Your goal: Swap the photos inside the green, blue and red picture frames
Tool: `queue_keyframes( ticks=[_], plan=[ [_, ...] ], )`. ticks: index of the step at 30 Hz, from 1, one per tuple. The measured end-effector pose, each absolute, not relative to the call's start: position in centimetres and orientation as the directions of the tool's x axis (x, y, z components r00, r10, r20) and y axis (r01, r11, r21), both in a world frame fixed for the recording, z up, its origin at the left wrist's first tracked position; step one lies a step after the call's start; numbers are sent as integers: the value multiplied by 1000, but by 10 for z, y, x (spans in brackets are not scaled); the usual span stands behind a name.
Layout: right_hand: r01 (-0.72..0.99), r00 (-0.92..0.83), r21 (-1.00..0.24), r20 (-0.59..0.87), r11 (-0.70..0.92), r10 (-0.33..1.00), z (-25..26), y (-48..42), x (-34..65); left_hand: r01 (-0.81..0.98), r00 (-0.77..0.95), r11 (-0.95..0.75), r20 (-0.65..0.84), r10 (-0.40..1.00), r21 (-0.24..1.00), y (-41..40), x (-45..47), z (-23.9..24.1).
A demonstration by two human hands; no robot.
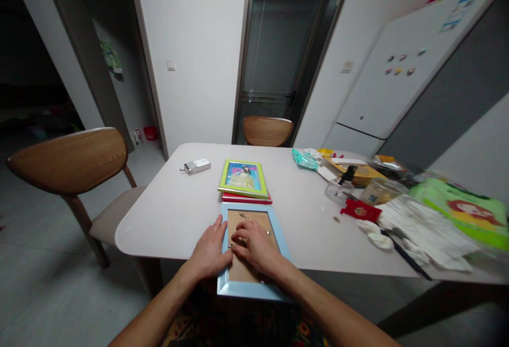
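A light blue picture frame [280, 233] lies face down, its brown backing board [242, 274] upward and its near end past the table edge. Small metal clips [269, 233] and a hanger [244, 215] sit on the back. My left hand [210, 249] grips the frame's left side, its fingers along the border and thumb near the board's edge. Curled over the board, my right hand [256, 246] has thumb and fingertips closed at a left-side clip [230, 246], partly hidden. Just beyond lie a green picture frame [223, 177] with a picture of a figure in a dress and a red frame [246, 198] under it.
A silver-grey device [198, 166] lies on the white table [167, 214] at left. Clutter at right includes a clear container [384, 190], a red packet [361, 210], white cloth [425, 228] and a green bag [465, 214]. Wooden chairs [75, 161] stand left and behind.
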State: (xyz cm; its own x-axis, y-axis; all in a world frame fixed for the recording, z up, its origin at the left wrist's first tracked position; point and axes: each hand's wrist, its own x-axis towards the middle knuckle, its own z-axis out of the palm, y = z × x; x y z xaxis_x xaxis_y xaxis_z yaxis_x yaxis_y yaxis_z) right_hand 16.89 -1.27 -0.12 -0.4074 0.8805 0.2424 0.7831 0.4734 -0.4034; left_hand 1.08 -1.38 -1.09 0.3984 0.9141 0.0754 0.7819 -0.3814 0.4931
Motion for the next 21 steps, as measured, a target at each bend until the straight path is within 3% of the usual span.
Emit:
queue_keyframes(
  ticks=[12, 16, 21],
  plan=[
    [856, -280, -357, 291, 375, 915, -7, -11, 154, 798, 406, -407, 103, 908, 445, -17, 14, -16],
    [787, -315, -468, 256, 403, 914, -2, -9, 169, 809, 389, -387, 92, 917, 442, -19, 14, -14],
    [668, -504, -563, 140, 487, 852, 20, -33, 213, 802, 373, -365, 80, 924, 472, -20, 13, -11]
  ],
)
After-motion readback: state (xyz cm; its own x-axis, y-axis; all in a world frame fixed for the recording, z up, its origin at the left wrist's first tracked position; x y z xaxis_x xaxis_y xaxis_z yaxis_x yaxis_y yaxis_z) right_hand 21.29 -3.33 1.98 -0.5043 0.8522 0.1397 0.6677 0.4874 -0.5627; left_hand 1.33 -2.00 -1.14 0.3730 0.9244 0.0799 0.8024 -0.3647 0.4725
